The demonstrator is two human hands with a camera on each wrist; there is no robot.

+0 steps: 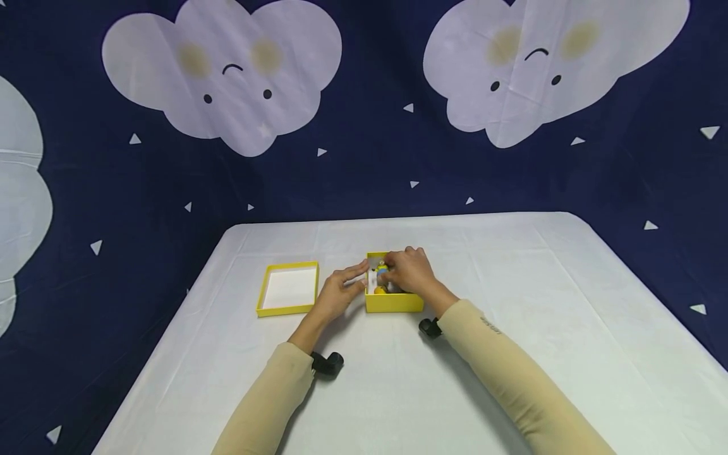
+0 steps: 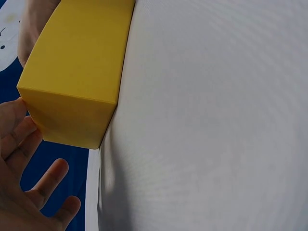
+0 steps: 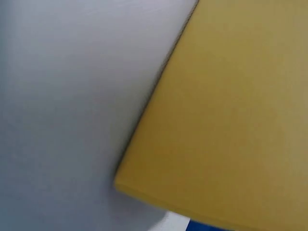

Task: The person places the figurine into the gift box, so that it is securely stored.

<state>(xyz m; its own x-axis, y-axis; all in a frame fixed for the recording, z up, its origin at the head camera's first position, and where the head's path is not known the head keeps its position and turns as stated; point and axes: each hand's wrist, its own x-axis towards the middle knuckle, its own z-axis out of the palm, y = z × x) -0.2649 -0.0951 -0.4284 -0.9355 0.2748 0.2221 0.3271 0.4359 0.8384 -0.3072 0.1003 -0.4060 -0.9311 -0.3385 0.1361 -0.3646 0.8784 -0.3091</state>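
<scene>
An open yellow box [image 1: 394, 304] stands on the table, with small toys inside it. My left hand [image 1: 338, 292] is at the box's left side, its fingertips touching the upper edge; in the left wrist view its other fingers spread below the box corner. My right hand [image 1: 411, 270] reaches into the box from the right, fingers curled. Its thumb and index finger pinch a small blue and yellow toy figure [image 1: 382, 268]. A round yellow piece [image 1: 380, 291] shows near the front wall. The right hand hides the right part of the inside.
A yellow-rimmed lid [image 1: 287, 311] with a white inside lies to the left of the box. A white cloth [image 1: 387, 392] covers the table. Behind it hangs a dark blue curtain [image 1: 375, 183] with printed clouds and triangles.
</scene>
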